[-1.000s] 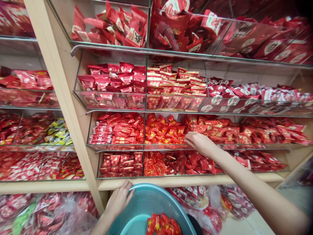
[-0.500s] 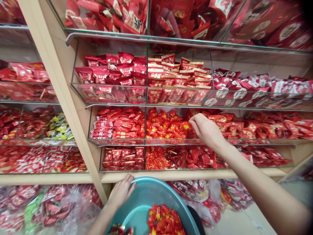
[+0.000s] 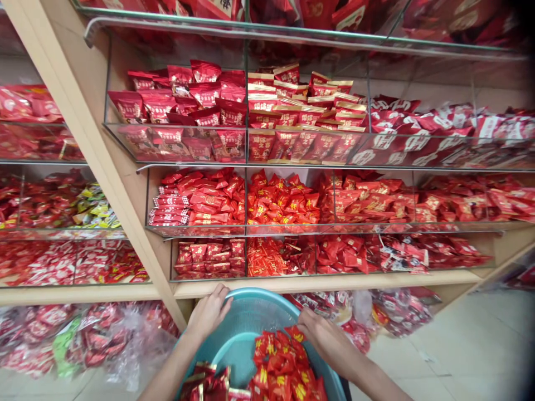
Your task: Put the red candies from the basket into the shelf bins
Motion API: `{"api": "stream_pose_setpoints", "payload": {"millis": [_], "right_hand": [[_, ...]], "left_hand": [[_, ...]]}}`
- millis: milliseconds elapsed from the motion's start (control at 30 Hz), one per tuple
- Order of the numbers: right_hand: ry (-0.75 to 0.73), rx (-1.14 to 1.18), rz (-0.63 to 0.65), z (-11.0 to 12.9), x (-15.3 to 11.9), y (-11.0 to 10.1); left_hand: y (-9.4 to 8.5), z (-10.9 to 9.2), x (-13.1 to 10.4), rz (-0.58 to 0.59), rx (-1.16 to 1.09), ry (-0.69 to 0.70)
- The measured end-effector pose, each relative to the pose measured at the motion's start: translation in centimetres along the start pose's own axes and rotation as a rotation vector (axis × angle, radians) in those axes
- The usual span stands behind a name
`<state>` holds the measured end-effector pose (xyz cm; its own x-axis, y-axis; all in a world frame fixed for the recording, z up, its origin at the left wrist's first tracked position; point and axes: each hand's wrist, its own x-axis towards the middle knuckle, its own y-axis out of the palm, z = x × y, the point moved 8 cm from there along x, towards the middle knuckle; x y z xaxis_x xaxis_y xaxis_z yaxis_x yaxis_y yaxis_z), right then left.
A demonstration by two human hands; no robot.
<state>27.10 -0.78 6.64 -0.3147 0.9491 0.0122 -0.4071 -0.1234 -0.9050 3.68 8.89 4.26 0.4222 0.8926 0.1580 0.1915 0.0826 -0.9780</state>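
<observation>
Head view: left hand (image 3: 209,314) grips teal basin (image 3: 246,323) rim; right hand (image 3: 324,340), fingers loosely spread, rests on red candy packets (image 3: 280,362) inside.

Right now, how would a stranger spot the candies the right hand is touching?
Find the teal basin at bottom centre, its rim held by the left hand. The right hand rests on a heap of red candies with yellow characters; the darker packets lie left.

No legible text on the red candy packets (image 3: 288,200), only blurred characters
</observation>
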Motion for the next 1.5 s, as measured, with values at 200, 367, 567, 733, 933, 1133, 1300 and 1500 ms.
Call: {"api": "stream_pose_setpoints", "payload": {"millis": [200,367,567,733,933,1133,1300,1500], "right_hand": [[0.022,0.115,-0.004,-0.6,1.7,2.7],[-0.083,0.140,0.023,1.5,3.4,5.1],[-0.109,-0.025,0.080,2.7,4.3,6.5],[-0.198,-0.272,0.089,2.7,3.6,8.0],[-0.302,-0.383,0.051,2.8,2.8,9.5],[-0.275,-0.315,0.055,3.1,2.8,9.1],[-0.305,-0.210,-0.007,5.1,3.2,2.8],[-0.408,-0.131,-0.349,7.9,5.3,-13.4]], "left_hand": [[0.0,-0.1,0.0,0.001,0.007,0.003],[0.0,0.0,-0.1,0.010,0.009,-0.003],[0.2,0.2,-0.1,0.023,-0.005,-0.023],[0.2,0.3,-0.1,0.020,-0.034,-0.028],[0.3,0.3,-0.1,0.012,-0.043,-0.031],[0.4,0.5,-0.2,-0.006,-0.035,-0.025],[0.3,0.5,-0.2,-0.005,-0.050,-0.025],[0.3,0.4,-0.1,-0.001,-0.049,-0.024]]}}
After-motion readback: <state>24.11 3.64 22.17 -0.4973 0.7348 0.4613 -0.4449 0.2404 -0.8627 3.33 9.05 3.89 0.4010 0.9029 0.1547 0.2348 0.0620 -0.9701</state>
